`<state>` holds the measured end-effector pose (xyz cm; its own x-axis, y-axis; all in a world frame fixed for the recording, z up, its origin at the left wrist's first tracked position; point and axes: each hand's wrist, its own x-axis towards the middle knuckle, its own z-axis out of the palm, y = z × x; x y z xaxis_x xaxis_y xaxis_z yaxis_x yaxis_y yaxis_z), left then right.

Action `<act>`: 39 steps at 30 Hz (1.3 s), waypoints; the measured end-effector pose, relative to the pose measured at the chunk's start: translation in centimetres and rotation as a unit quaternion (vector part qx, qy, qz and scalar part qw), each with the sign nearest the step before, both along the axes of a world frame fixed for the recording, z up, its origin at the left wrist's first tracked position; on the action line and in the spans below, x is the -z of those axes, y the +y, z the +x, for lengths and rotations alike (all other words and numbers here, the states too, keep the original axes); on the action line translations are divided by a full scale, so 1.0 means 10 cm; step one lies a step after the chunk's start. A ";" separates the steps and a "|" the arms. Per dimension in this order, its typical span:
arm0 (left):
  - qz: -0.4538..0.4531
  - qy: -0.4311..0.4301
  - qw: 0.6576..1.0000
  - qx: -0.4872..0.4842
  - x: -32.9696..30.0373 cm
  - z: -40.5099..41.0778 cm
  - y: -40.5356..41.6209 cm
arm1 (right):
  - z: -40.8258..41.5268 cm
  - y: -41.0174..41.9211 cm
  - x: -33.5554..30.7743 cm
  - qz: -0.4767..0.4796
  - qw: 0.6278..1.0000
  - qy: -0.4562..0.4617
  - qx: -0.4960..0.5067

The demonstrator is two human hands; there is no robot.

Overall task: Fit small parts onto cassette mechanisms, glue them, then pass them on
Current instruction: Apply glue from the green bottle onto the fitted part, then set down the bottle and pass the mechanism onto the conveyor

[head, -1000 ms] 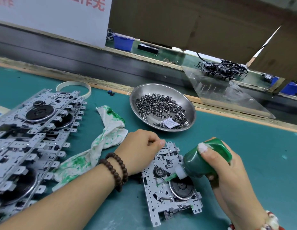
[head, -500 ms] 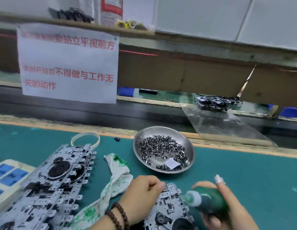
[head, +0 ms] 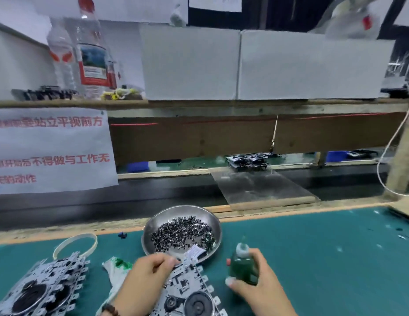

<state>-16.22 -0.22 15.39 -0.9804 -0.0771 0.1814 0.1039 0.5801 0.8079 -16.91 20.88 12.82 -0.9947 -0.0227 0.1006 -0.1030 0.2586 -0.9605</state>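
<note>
Stacking along the counter's (head: 313,258) left edge, a pile of cassette mechanisms (head: 42,290) lies in overlapping rows, probably waiting their turn within easy reach. Just right of it a green-stained rag (head: 115,270) lies bunched, likely kept near for wiping off stray glue. The left hand (head: 144,279) comes next, its grip curled over the upper left edge of the single mechanism being worked (head: 187,290), apparently to steady it flat on the green mat. That mechanism is a pale perforated metal plate with tabs along its sides, dark cut-outs, and a black round wheel near its lower end. Behind it, touching or just beside its far edge, sits the steel dish of small parts (head: 167,222), handy for picking. Furthest right, the right hand (head: 256,286) wraps its grip around a green glue bottle (head: 242,265), held upright with the nozzle pointing up and clear of the plate, so no glue is going on now.
</note>
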 end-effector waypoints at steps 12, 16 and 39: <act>0.103 0.055 0.993 0.014 -0.70 -0.59 0.05 | 0.00 0.27 -0.19 -0.010 0.999 -0.050 -0.012; 0.029 0.073 0.995 0.058 -0.90 -0.85 0.30 | -0.07 0.45 -0.65 -0.190 0.979 -0.068 0.039; 0.040 -0.169 0.981 0.086 -0.59 -2.22 1.02 | -1.90 0.66 -0.52 -0.187 0.967 -0.158 0.072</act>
<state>-38.40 9.99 21.28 -0.9834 0.0932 -0.1560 -0.0874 0.5100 0.8557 -35.89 27.52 18.05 -0.9672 0.0979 -0.2344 0.2219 -0.1231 -0.9673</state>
